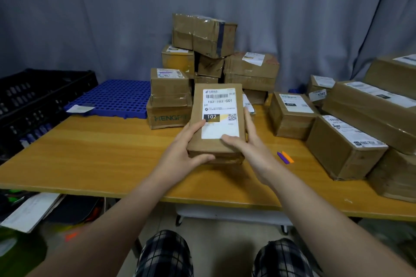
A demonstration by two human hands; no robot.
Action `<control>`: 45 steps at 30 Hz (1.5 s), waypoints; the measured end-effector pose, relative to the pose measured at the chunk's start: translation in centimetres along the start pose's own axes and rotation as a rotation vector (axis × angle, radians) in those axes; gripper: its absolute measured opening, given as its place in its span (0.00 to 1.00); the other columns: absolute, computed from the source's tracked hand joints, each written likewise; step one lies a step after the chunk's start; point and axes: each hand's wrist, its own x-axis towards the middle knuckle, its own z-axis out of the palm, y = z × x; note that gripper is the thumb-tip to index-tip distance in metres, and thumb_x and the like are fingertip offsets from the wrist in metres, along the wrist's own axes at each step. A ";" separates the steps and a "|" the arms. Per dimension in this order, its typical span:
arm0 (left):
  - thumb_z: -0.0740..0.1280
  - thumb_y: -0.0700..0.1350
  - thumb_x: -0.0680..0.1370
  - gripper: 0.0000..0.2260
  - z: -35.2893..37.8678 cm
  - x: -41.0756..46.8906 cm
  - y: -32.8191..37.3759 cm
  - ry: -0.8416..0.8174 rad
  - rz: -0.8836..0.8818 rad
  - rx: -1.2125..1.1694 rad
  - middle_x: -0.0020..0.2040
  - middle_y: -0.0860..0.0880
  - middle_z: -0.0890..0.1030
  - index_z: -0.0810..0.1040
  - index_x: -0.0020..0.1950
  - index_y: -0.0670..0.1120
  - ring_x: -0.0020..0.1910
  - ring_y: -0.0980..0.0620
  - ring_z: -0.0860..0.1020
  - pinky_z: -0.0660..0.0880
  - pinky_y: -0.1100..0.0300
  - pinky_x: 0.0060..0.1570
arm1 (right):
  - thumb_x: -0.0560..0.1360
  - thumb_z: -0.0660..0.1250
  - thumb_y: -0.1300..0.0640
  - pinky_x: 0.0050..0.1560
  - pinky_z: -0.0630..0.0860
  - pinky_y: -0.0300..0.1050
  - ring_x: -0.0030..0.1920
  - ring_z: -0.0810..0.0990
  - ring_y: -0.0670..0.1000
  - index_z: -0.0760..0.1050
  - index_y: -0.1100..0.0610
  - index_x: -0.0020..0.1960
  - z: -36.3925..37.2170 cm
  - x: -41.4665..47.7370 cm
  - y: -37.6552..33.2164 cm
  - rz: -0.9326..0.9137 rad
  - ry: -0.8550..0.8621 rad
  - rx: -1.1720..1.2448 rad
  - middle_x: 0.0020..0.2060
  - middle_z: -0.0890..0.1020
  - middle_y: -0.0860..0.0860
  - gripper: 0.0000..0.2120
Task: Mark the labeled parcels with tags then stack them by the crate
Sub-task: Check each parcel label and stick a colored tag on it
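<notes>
The parcel [211, 148] is brown; its label [221, 123] is white with a black block. The surface [101, 146] shows yellow-orange wood grain. The crate [33, 94] is black, the perforated panel [119, 96] blue. The tags [285, 157] are purple and orange. The shorts [166, 254] are black-and-white plaid.

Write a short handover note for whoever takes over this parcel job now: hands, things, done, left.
Hands: left hand and right hand both grip the parcel labelled 102 above the table.
Things: purple and orange tags lie on the table to its right; black crate at far left.
Done: no tag visible on this parcel.
Left: tag it, stack it by the crate, then the other parcels.
</notes>
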 end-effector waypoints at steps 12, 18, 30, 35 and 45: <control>0.68 0.54 0.76 0.27 0.4 18.3 7.8 0.232 0.294 0.314 0.67 0.50 0.66 0.63 0.71 0.48 0.65 0.53 0.68 0.69 0.60 0.62 | 0.68 0.74 0.49 0.61 0.74 0.50 0.61 0.74 0.49 0.59 0.43 0.67 -8.4 12.3 -9.2 -0.278 0.476 0.056 0.64 0.72 0.47 0.34; 0.63 0.52 0.79 0.21 0.3 26.7 6.7 0.187 0.248 0.497 0.67 0.49 0.67 0.65 0.71 0.48 0.67 0.50 0.66 0.64 0.60 0.62 | 0.75 0.66 0.42 0.47 0.69 0.36 0.58 0.73 0.48 0.57 0.51 0.74 -12.0 22.7 -11.4 -0.184 0.637 0.015 0.66 0.71 0.49 0.33; 0.63 0.51 0.80 0.19 2.9 30.0 5.3 0.113 0.162 0.463 0.65 0.48 0.70 0.68 0.69 0.47 0.65 0.49 0.67 0.66 0.57 0.62 | 0.79 0.59 0.42 0.57 0.66 0.42 0.68 0.69 0.54 0.59 0.55 0.74 -15.1 26.3 -9.0 -0.105 0.537 -0.553 0.69 0.70 0.52 0.29; 0.62 0.51 0.80 0.18 3.8 27.1 5.5 0.086 0.147 0.419 0.66 0.49 0.70 0.68 0.69 0.48 0.66 0.50 0.67 0.66 0.57 0.63 | 0.78 0.62 0.45 0.58 0.69 0.46 0.66 0.71 0.56 0.61 0.55 0.72 -15.9 21.7 -8.1 -0.046 0.473 -0.708 0.68 0.71 0.54 0.27; 0.63 0.50 0.80 0.15 7.8 21.6 5.3 -0.014 0.121 0.319 0.63 0.50 0.73 0.72 0.65 0.47 0.63 0.52 0.71 0.69 0.60 0.59 | 0.76 0.59 0.36 0.54 0.71 0.49 0.60 0.73 0.60 0.70 0.60 0.66 -16.3 14.6 -5.4 0.201 0.282 -1.313 0.63 0.73 0.60 0.31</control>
